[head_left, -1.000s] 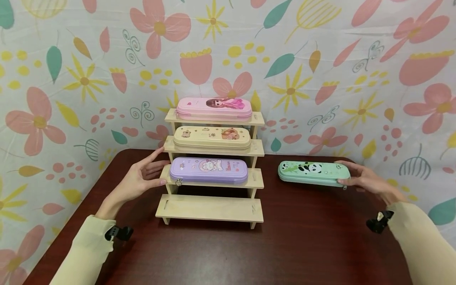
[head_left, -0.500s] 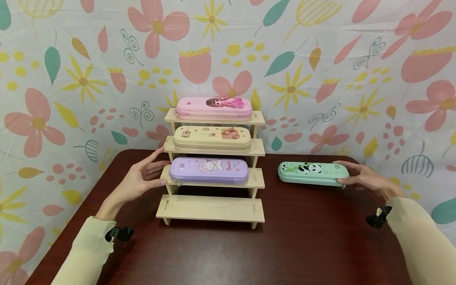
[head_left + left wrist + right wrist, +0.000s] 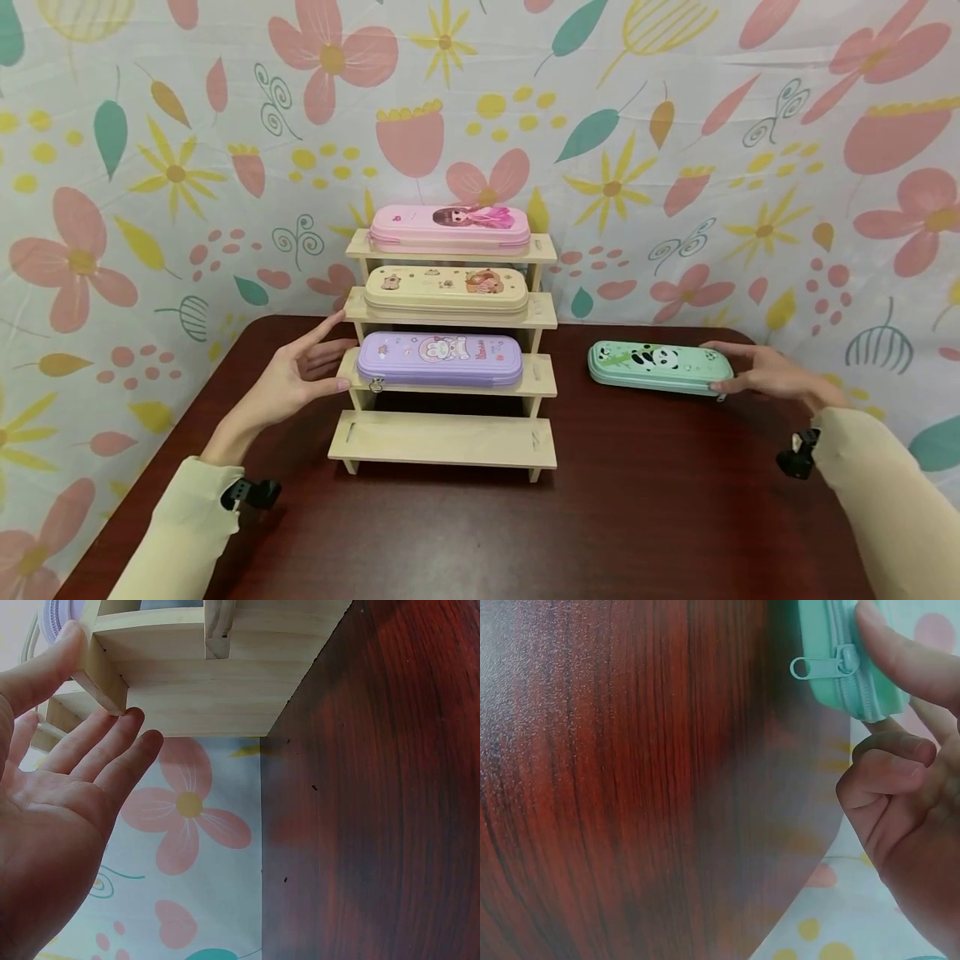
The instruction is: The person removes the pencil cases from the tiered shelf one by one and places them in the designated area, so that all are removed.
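I see pale, faintly creased cloth with a pink, yellow and green floral print across the frame's upper half; below, a red-brown wood-grained table catches soft light at bottom centre.

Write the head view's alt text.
A right hand grips the end of a green case, right of a four-step wooden stand that holds, from the top down, a pink case, a cream case and a purple case. The left hand touches the stand's left side.

Red-brown table, tiered wooden stand on it, three cases shelved
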Available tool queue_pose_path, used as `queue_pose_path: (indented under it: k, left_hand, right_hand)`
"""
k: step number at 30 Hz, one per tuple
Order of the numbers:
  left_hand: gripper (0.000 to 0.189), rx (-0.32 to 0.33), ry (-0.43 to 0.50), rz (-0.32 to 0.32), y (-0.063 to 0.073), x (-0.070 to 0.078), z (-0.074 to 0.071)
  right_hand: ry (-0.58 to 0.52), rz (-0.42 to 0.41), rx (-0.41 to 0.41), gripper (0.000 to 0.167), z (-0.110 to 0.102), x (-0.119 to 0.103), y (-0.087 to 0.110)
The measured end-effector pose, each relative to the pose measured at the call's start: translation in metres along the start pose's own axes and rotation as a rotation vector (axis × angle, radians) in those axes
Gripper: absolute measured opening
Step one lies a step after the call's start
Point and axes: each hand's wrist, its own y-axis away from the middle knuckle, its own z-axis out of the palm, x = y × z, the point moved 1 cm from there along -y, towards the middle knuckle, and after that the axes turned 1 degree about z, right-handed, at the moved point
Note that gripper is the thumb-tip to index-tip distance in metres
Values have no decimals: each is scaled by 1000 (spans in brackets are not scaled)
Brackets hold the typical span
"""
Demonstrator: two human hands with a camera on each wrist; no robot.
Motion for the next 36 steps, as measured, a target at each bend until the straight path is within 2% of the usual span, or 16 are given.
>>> queue_pose_path:
  k: [11,16,24,32,36]
  left_hand:
    - [98,2,-4,-5,1,0,1]
    - [98,2,-4,-2,1,0,1]
    - [98,0,8,6,0,0,1]
    - [98,0,15,9,0,-2,1]
    - [98,1,11,6,0,-1,1]
  right_hand:
    - [11,-88,-21,85,5,5,-11]
    - [-46,-127,-32,81,6,5,-13]
    - [-68,-115,-36,81,8,4,-15]
    - [-59,-79,10,80,11,5,-19]
    - [-50,-90,25,79,12,6,-24]
